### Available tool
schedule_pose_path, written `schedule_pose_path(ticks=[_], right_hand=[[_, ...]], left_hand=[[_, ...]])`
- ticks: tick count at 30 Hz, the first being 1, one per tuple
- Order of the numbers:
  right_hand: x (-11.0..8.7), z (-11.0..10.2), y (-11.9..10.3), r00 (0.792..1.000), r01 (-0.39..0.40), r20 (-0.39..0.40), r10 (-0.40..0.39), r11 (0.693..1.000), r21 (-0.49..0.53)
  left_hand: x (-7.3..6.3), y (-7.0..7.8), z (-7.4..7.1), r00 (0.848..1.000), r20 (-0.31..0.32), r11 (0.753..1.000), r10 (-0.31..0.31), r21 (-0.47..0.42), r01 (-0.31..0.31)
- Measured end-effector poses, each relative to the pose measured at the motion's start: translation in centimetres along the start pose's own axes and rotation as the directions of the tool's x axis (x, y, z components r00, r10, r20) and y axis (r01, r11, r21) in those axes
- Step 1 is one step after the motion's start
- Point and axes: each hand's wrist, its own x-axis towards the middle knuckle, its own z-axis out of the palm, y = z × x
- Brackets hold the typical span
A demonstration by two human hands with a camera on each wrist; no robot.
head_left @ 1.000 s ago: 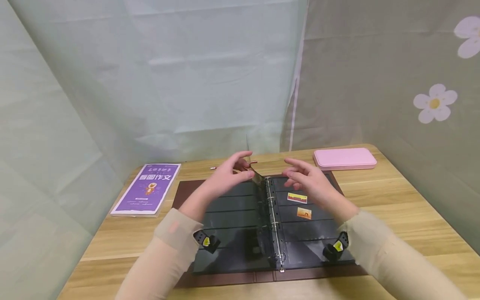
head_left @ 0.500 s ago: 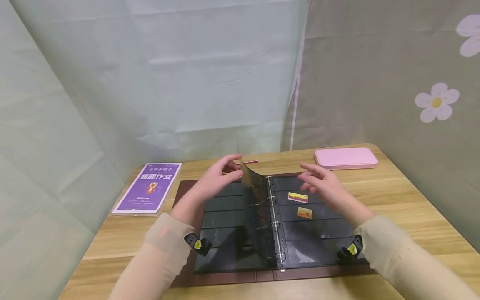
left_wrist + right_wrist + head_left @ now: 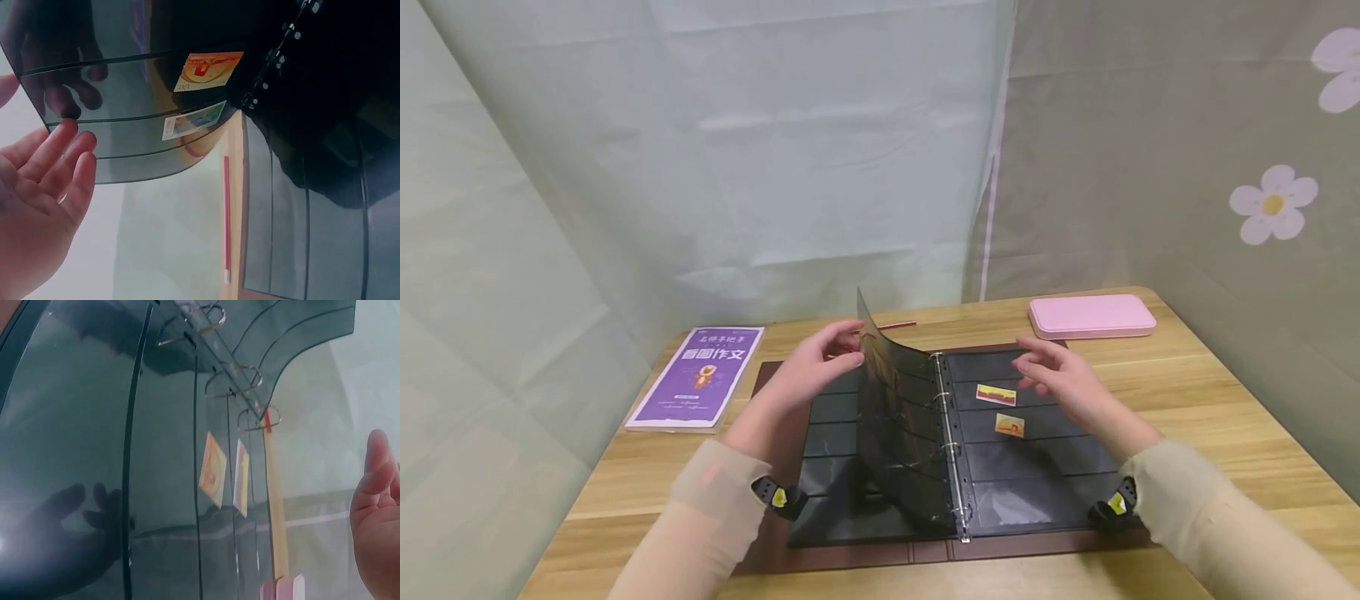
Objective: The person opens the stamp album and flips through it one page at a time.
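Note:
An opened ring-binder stamp album (image 3: pixel 898 552) with black pocket pages lies before me. One dark clear page (image 3: pixel 895 417) stands raised from the metal rings, bowing leftward. My left hand (image 3: pixel 808 367) touches its free edge with fingertips and thumb, the fingers loosely extended. In the left wrist view, an orange stamp (image 3: pixel 209 70) and a greenish stamp (image 3: pixel 195 120) show on the sheet. My right hand (image 3: pixel 1060 379), fingers loosely bent and holding nothing, hovers over the right-hand page (image 3: pixel 1022 467). That page bears a yellow-and-red stamp (image 3: pixel 996 394) and an orange stamp (image 3: pixel 1010 426).
A purple book (image 3: pixel 696 379) lies at the table's left. Behind the album is a thin red pencil (image 3: pixel 898 324), and a pink case (image 3: pixel 1092 317) sits at the back right. Cloth hangings (image 3: pixel 820 167) rise beyond the wooden table (image 3: pixel 1210 417).
My left hand has moved left and slightly down while the raised page swings leftward with it. My right hand has drawn away rightward from the rings.

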Motion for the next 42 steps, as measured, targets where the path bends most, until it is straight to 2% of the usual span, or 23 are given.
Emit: schedule_pose_path(ticks=[5,11,15,22,30,42], right_hand=[[-0.4,-0.7,0.6,1.0,-0.011,-0.019,0.008,0.993,-0.116],[-1.0,-1.9,1.6,0.999,-0.04,-0.032,0.032,0.957,-0.287],[-1.3,-2.7,2.6,0.999,-0.048,-0.029,0.04,0.941,-0.335],[-1.9,-4.1,4.0,0.997,-0.077,-0.044,0.064,0.893,-0.444],[-2.2,-5.3,4.8,0.995,-0.092,-0.024,0.093,0.866,-0.491],[-2.8,-6.5,6.4,0.993,-0.111,-0.026,0.114,0.841,-0.529]], left_hand=[[-0.6,-0.7,-0.1,0.999,-0.027,1.0,-0.019,-0.023,0.019],[-1.3,-1.4,-0.4,0.998,-0.052,0.999,-0.039,-0.003,0.039],[-1.7,-2.0,-0.7,0.998,-0.059,0.999,-0.039,0.013,0.04],[-2.2,-2.6,-1.1,0.998,-0.031,0.998,-0.051,0.024,0.052],[-2.8,-3.7,-1.4,0.997,-0.037,0.995,-0.069,0.072,0.071],[-4.3,-6.0,-1.1,0.98,-0.108,0.97,-0.165,0.159,0.181]])
